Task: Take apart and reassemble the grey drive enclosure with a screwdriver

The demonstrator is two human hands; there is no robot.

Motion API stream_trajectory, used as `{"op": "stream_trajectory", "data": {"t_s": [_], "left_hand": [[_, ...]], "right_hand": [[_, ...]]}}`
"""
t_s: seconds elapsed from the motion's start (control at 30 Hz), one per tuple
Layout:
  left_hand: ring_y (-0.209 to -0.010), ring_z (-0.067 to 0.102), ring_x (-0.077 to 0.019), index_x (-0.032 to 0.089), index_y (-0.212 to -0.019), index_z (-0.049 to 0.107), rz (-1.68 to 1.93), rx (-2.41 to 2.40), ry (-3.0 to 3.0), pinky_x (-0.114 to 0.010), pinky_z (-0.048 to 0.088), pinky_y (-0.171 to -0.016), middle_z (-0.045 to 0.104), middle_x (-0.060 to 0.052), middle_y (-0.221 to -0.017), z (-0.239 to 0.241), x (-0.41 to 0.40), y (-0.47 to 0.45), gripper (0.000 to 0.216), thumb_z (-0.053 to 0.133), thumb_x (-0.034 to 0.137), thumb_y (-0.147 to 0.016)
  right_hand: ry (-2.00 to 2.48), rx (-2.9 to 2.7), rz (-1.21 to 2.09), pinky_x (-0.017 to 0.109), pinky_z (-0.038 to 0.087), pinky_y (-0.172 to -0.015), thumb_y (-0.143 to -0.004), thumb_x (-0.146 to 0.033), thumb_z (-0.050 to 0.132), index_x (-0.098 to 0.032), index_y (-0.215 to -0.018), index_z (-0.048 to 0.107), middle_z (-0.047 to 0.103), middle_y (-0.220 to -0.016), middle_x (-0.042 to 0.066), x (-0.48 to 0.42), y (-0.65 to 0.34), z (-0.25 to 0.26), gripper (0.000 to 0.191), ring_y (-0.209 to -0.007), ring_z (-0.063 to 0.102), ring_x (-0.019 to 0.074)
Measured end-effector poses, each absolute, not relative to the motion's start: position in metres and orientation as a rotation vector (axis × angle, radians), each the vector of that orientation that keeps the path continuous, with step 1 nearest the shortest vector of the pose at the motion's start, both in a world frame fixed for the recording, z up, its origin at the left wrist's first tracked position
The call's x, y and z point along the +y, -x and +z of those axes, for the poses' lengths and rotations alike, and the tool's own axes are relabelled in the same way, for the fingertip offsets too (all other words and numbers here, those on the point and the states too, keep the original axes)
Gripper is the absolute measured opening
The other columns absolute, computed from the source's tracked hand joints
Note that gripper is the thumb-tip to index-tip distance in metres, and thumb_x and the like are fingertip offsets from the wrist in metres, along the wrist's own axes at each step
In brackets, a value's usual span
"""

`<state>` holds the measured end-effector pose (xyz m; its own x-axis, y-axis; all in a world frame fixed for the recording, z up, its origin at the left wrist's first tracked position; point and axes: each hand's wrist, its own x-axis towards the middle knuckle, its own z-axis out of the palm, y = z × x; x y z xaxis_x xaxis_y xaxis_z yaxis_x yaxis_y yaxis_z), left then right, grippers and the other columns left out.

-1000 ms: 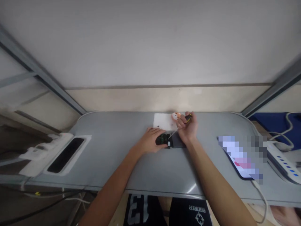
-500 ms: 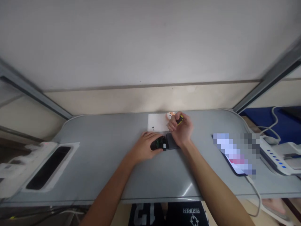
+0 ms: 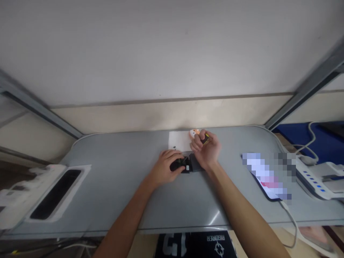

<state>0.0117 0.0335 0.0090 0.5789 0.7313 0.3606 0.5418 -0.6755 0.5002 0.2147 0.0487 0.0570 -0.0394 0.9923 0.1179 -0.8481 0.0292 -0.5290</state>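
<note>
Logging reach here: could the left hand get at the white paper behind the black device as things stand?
Probably yes: the left hand holds the black device, and the white paper lies just beyond it with bare table between.

Small dark gadget and a thin screwdriver, one in each of my hands.

The gadget is small and flat, black at its left end and greyer to the right, with a tiny white patch near its middle. It lies flat and lengthwise, left to right, on the grey table, toward the far edge. My left grip curls over its left end. The screwdriver has a stubby black handle with yellow marks and a thin metal shaft. It is tilted, its handle up and away, enclosed in my right grip, and its tip slants down to the gadget's middle. I cannot tell whether the tip touches.
</note>
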Motion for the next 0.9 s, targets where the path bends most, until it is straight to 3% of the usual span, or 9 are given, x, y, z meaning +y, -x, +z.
{"op": "stream_trajectory", "data": {"t_s": [0.3, 0.9], "left_hand": [[-0.104, 0.067, -0.022, 0.023, -0.09, 0.07, 0.976, 1.052, -2.47, -0.045, 0.044, -0.1, 0.073, -0.004, -0.108, 0.007, 0.034, -0.014, 0.003, 0.071, 0.024, -0.092], [-0.105, 0.066, -0.0227, 0.023, -0.094, 0.071, 0.885, 1.092, -2.494, -0.044, 0.043, -0.102, 0.072, -0.004, -0.106, 0.013, 0.028, -0.015, 0.003, 0.068, 0.024, -0.093]], "right_hand": [[0.324, -0.486, 1.542, 0.022, 0.028, -0.043, -0.089, -0.037, 0.057, -0.023, -0.067, 0.035, 0.026, -0.055, -0.006, 0.046, -0.216, 0.06, 0.034, -0.045, 0.02, 0.0091], [0.381, -0.603, 1.515, 0.023, 0.025, -0.045, -0.092, -0.037, 0.051, -0.022, -0.066, 0.038, 0.025, -0.054, -0.005, 0.04, -0.21, 0.069, 0.033, -0.046, 0.019, 0.0101]]}}
